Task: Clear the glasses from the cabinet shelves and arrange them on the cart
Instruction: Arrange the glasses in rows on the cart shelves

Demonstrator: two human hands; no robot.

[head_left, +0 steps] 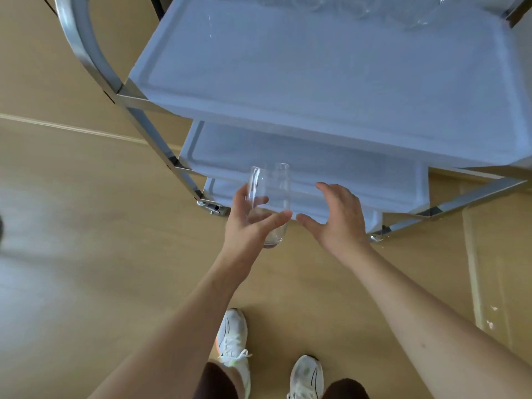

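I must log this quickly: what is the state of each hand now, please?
Left hand: holding two clear glasses.
Right hand: open, holding nothing.

The cart [316, 90] stands before the person; glasses [417, 12] sit at its top tray's far right

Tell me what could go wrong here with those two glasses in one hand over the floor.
1. The left hand holds both glasses together with only a loose finger wrap; one could slip and break on the wooden floor.
2. The glasses touch and may clink or chip.
3. The right hand is open, not supporting them, and the cart's metal frame is close enough to knock.
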